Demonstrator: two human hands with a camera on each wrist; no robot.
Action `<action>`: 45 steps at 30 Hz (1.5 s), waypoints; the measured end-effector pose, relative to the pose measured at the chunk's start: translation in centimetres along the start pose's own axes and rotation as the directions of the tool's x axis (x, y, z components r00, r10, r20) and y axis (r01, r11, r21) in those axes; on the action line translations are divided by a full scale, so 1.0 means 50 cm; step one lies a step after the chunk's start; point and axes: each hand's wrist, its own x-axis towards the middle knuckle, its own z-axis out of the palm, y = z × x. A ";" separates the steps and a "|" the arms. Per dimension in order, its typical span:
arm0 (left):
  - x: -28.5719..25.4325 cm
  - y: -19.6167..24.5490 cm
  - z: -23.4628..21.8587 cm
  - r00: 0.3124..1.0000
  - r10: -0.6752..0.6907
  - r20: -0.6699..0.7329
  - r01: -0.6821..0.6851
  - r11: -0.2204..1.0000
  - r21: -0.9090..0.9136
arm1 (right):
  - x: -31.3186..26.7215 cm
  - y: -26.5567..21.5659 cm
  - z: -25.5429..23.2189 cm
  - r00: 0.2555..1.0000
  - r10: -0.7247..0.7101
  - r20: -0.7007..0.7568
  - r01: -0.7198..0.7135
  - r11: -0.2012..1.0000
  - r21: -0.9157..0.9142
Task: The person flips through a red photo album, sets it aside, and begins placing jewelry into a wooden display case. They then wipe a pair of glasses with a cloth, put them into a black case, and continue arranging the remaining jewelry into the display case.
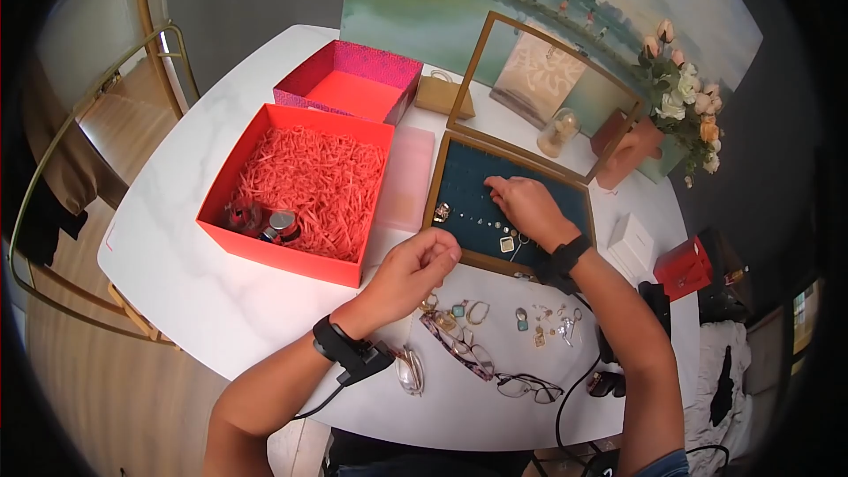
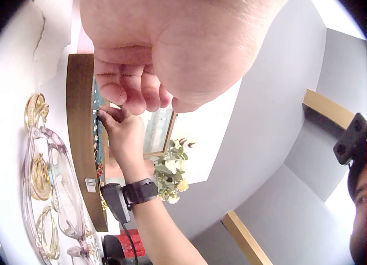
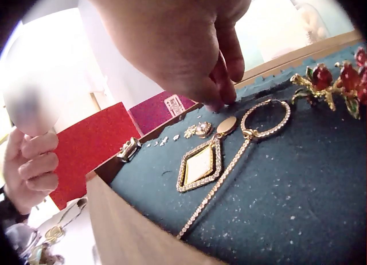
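On the near side of the open case [image 1: 459, 168]: left hand [image 1: 406, 272], raised by the corner; its grip is curled in, with nothing visible inside.
Over the blue lining: right hand [image 1: 530, 210], fingertips bent down at the cloth just beyond a row of studs [image 1: 490, 223]; I cannot tell whether its grip pinches a piece.
Jewels in the case: the studs, then a diamond-shaped earring [image 3: 199, 166] and a chain [image 3: 226, 168] hanging off a hoop, nearer the front edge.
Jewels outside: loose pieces [image 1: 522, 319] on the worktop [image 1: 194, 300], near the glasses [image 1: 517, 386].
Step in hand: probably setting small pieces into the lining one by one; the row looks part-built.
Next move: seems to call for a light fingertip press or pinch, clear of the studs, then probably another loose piece.
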 end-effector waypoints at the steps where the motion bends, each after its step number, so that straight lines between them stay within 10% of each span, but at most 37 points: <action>1: 0.000 0.001 0.001 1.000 -0.002 0.001 0.002 1.000 -0.003 | -0.004 0.001 0.001 1.000 -0.005 0.000 0.005 1.000 0.005; 19: 0.000 0.010 -0.001 1.000 -0.024 -0.006 0.024 1.000 -0.009 | 0.038 0.076 0.032 0.932 0.199 0.304 -0.355 0.676 0.645; 29: 0.003 0.010 -0.004 1.000 -0.023 0.005 0.023 1.000 0.006 | 0.045 0.067 0.012 0.911 0.188 0.366 -0.381 0.723 0.576; 31: 0.002 0.009 -0.004 0.999 -0.033 -0.004 0.033 0.999 -0.007 | 0.032 0.043 -0.012 0.956 0.221 0.192 -0.292 0.746 0.599; 38: 0.006 -0.004 -0.004 1.000 0.025 -0.003 -0.025 1.000 -0.010 | -0.109 -0.191 -0.102 0.887 -0.162 0.432 -0.066 0.882 0.466; 45: 0.004 -0.006 -0.001 0.999 0.036 -0.010 -0.036 0.999 -0.018 | -0.143 -0.219 -0.051 0.859 -0.133 0.495 -0.100 0.903 0.417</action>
